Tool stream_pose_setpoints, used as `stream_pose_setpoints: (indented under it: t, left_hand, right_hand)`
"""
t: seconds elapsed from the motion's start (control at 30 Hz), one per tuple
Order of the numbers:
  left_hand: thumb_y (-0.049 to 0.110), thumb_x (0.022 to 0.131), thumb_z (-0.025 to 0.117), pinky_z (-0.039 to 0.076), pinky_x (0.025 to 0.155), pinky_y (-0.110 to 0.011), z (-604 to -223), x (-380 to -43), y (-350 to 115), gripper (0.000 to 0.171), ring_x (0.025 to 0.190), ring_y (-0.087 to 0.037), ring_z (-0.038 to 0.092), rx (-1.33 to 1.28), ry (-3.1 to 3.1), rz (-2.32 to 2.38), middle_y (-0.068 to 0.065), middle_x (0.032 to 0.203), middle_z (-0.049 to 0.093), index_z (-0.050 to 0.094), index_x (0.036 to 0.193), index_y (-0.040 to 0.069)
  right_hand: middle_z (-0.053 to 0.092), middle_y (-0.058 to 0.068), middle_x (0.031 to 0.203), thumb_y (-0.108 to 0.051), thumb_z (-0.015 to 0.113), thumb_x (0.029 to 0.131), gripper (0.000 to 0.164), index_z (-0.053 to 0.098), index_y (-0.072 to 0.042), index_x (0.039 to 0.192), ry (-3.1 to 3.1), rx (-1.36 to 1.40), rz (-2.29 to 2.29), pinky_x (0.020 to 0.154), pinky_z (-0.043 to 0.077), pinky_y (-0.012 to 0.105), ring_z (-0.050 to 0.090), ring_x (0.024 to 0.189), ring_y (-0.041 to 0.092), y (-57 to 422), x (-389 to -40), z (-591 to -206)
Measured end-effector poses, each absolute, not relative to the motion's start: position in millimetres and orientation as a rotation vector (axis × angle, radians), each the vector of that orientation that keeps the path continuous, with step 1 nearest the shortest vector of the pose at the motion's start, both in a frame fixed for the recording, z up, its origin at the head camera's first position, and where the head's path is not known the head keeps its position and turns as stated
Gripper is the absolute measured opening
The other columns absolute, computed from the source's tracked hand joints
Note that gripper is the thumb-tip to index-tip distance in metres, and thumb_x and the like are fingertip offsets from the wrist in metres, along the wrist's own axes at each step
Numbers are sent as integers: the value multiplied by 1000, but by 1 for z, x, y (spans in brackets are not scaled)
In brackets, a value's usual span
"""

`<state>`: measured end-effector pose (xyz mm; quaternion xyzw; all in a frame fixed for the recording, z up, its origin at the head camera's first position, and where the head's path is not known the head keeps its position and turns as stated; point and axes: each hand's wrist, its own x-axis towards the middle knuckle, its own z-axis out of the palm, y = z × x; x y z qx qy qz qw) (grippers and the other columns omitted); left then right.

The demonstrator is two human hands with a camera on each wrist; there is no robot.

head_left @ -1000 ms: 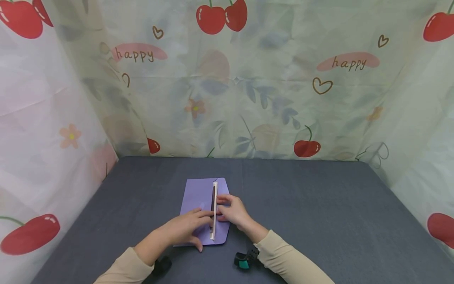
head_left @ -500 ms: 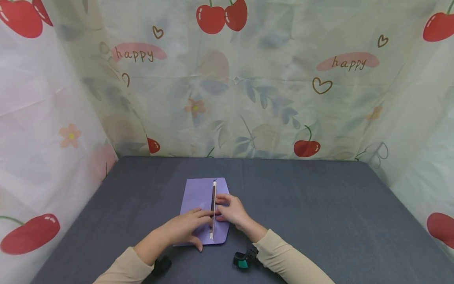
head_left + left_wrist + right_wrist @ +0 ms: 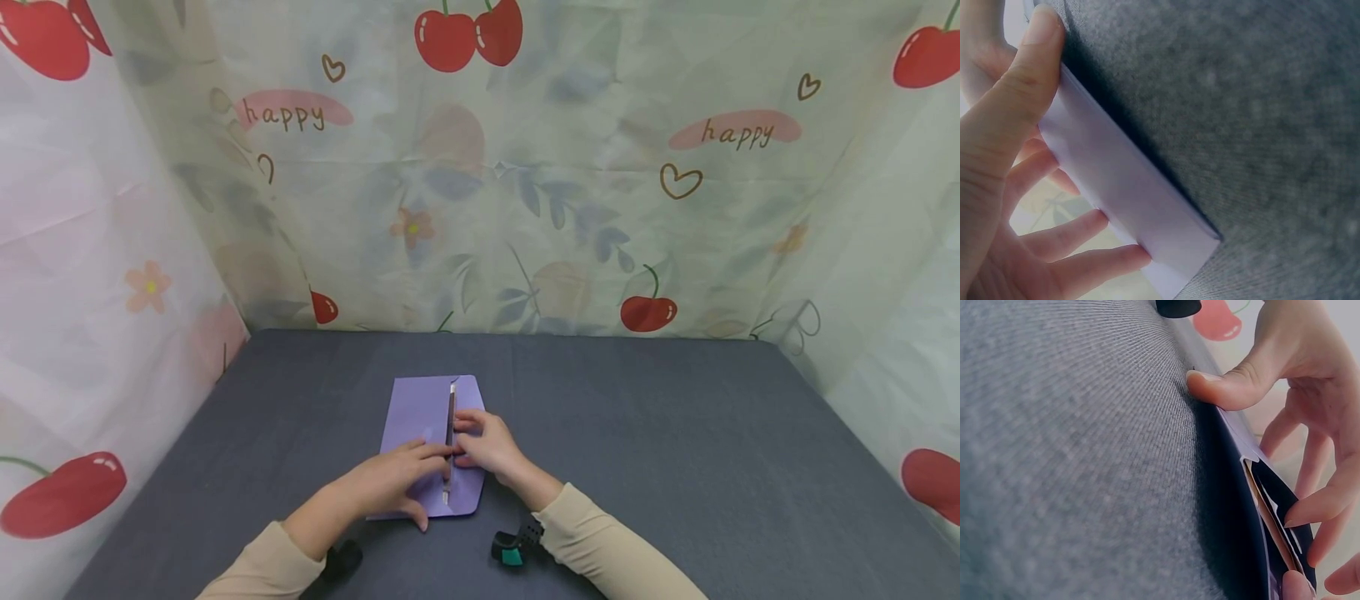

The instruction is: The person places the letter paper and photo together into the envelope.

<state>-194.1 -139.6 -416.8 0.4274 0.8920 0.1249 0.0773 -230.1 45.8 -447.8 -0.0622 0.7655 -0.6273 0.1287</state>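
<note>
A purple envelope (image 3: pixel 420 407) lies on the table, its flap (image 3: pixel 470 492) spread out to the right. In its opening sits a flat, white-edged paper piece (image 3: pixel 453 392), also visible as a brownish layered edge (image 3: pixel 1275 534) in the right wrist view. My left hand (image 3: pixel 386 479) rests on the envelope with fingers extended toward the opening and thumb at the near edge. My right hand (image 3: pixel 491 446) is over the flap, fingers bent and tips at the opening. Whether they pinch the paper piece or only push its edge is hidden.
A dark grey cloth covers the table (image 3: pixel 637 433). A black strap device with a green part (image 3: pixel 512 552) is by the right wrist, and another black device (image 3: pixel 343 562) by the left. Cherry-printed curtains (image 3: pixel 555 200) stand behind and at both sides.
The white-edged paper piece has slid left into the envelope, so its visible strip is thinner. My right hand has shifted slightly left with it; the left hand stays in place.
</note>
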Motion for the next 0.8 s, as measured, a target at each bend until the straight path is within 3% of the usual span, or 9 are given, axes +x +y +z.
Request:
stream_pose_setpoints:
  t: [0.8]
  left_hand:
    - [36, 64, 79, 36, 108, -50, -420, -196, -140, 54, 127, -29, 48, 1369, 2692, 356, -9, 138, 50, 56, 108, 15]
  right_hand:
    - [55, 29, 123, 5, 48, 81, 49, 41, 6, 130, 2157, -186, -1878, 63, 59, 30, 62, 73, 13, 43, -231, -450]
